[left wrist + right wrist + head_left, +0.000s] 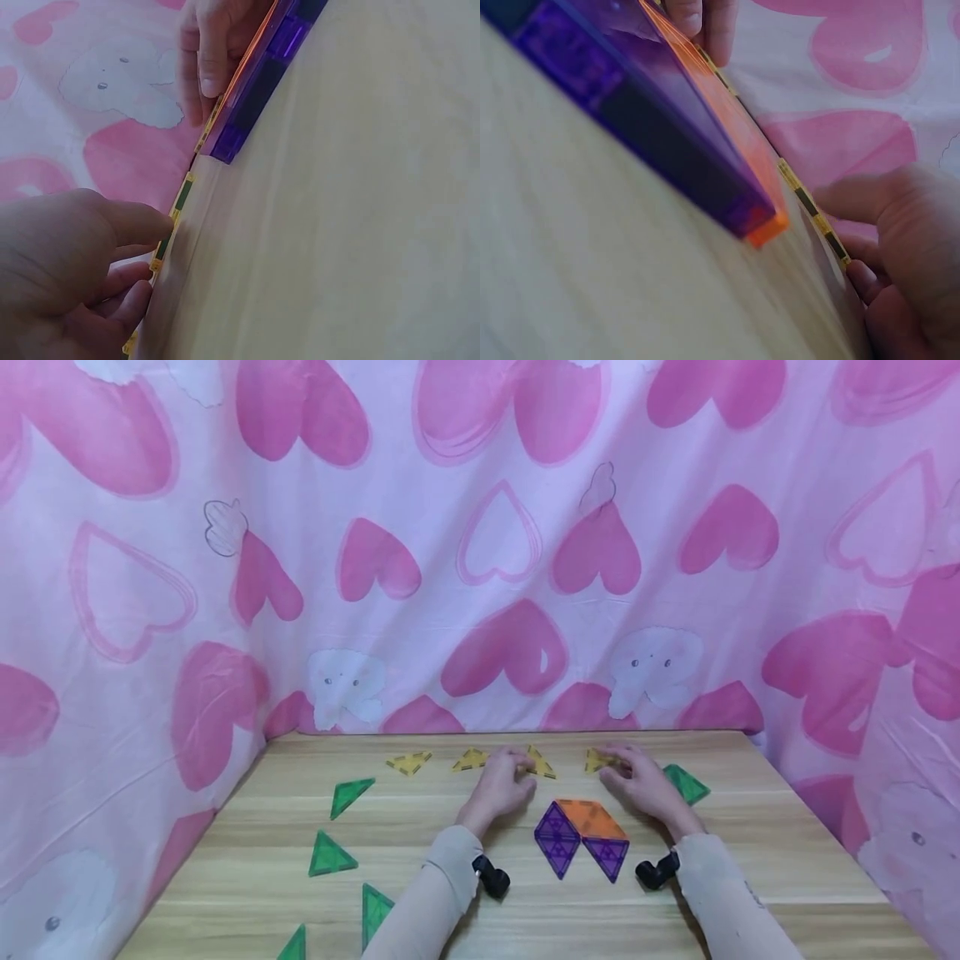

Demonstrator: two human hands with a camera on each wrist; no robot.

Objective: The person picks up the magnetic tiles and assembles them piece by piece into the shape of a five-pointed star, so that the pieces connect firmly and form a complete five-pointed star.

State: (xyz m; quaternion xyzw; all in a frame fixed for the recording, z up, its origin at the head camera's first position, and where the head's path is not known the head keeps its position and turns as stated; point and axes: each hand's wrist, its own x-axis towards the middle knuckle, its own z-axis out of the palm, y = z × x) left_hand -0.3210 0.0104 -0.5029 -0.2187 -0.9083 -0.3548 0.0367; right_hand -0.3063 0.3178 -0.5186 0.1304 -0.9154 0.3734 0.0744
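Several translucent magnetic tiles lie on the wooden table. In the head view my left hand (497, 785) is at the back, its index finger and thumb at the left side of a yellow triangle tile (542, 762). Across from it my right hand (647, 783) pinches another yellow triangle tile (595, 760) by its right side. Both wrist views show these tiles edge-on, a yellow tile (180, 196) by the left fingers and a yellow tile (802, 196) by the right. Between the forearms, purple tiles (557, 839) adjoin an orange tile (595, 817).
Two more yellow triangles (409, 763) lie at the back left, one partly beside my left hand. Green triangle tiles (332, 855) are spread along the left side. Another green tile (686, 783) sits right of my right hand. A pink heart-patterned curtain (502, 643) surrounds the table.
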